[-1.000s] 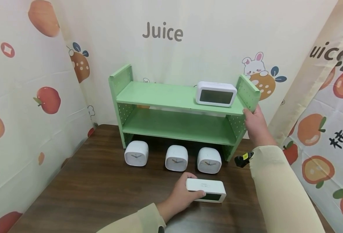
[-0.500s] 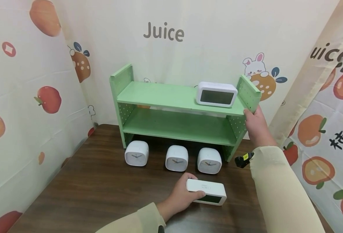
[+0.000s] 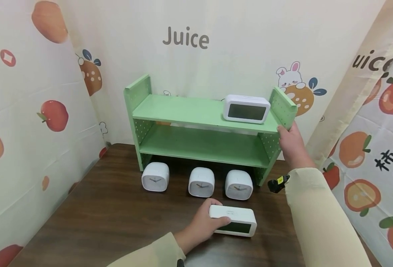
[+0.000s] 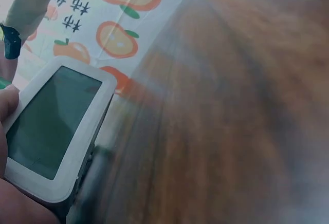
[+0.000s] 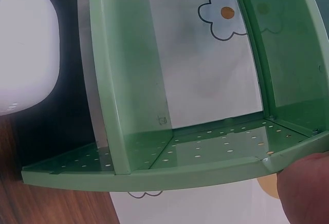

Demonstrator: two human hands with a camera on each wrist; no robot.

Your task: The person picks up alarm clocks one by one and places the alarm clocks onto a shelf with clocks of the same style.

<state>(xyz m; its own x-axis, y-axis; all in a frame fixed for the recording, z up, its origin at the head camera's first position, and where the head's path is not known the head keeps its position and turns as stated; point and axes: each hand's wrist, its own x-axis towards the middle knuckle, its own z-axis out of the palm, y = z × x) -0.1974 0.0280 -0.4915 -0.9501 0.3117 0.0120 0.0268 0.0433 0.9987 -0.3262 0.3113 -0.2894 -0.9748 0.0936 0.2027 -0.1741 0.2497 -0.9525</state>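
Note:
My left hand (image 3: 204, 223) grips the left end of a white digital clock (image 3: 244, 214), thumb across its dark screen. In the left wrist view, the clock's screen (image 4: 54, 121) is blank and dark; whether the clock touches the table is hard to tell. On the right, my right hand (image 3: 294, 145) holds the side panel of a green two-tier shelf (image 3: 183, 107), thumb at the upper board's front edge. Another white digital clock (image 3: 246, 112) stands at the right end of that upper board. The right wrist view shows the perforated side panel (image 5: 216, 144) and part of my right hand (image 5: 306, 190).
Three white analog clocks stand in front of the shelf: a left one (image 3: 155, 177), a middle one (image 3: 201, 182) and a right one (image 3: 238, 184). The dark wooden table (image 3: 92, 218) runs up to fruit-printed curtains (image 3: 249, 44) at the back and both sides.
My left hand has shifted the held digital clock slightly left and toward me. My right hand keeps its hold on the shelf, which stays in place.

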